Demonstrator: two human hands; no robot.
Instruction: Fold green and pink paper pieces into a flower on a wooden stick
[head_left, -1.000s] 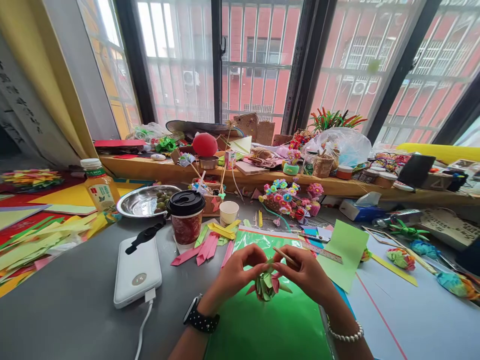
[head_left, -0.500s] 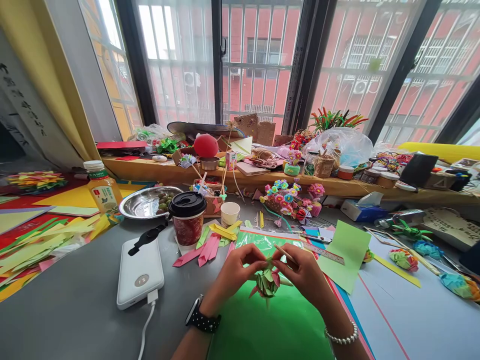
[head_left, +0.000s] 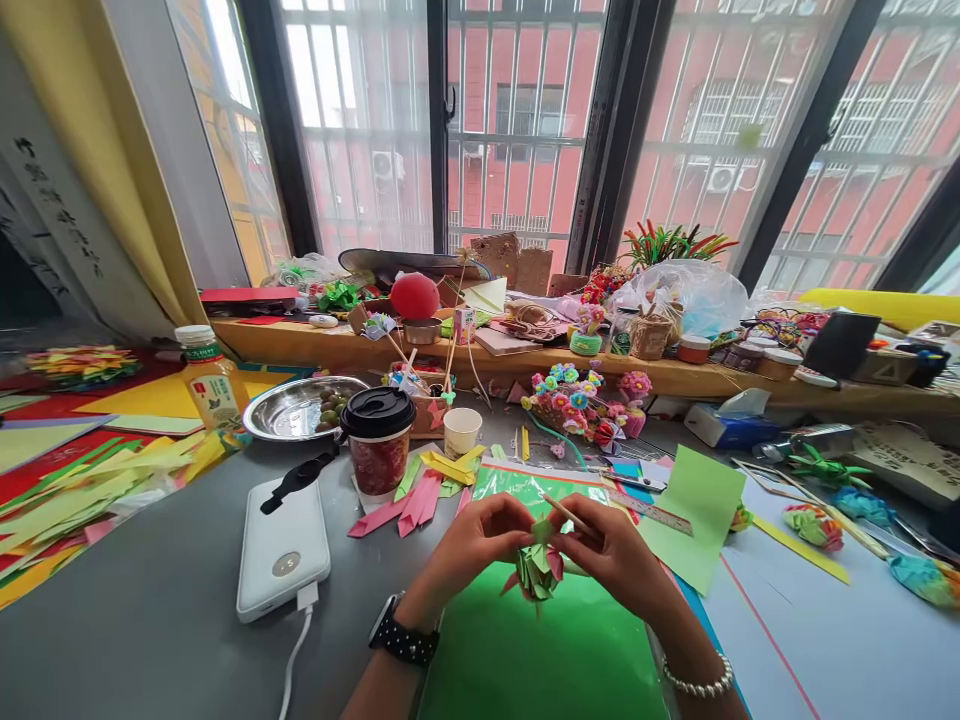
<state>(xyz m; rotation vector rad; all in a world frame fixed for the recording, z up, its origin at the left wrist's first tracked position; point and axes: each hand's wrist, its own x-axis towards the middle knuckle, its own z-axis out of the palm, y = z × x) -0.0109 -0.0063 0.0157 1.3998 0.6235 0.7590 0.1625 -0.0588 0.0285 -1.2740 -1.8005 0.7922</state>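
Between my hands is a green and pink folded-paper flower (head_left: 537, 574), held above a green plastic-covered sheet (head_left: 540, 660). My left hand (head_left: 484, 540) pinches the flower's upper green paper from the left, thumb and fingers closed. On the other side my right hand (head_left: 604, 545) is closed on the flower's top right. A thin wooden stick (head_left: 571, 514) lies across that hand, tucked in its fingers. The fingertips partly hide the upper petals.
To the left stand a white power bank (head_left: 283, 550), a lidded coffee cup (head_left: 379, 440) and a steel bowl (head_left: 289, 412). Pink folded strips (head_left: 420, 502) lie near a paper cup (head_left: 462, 432). Green paper (head_left: 697, 520) and a ruler (head_left: 652, 512) lie to the right.
My right fingers have shifted slightly at the flower's top, and more of the upper green paper shows. The view has tilted a little; both hands keep their hold.
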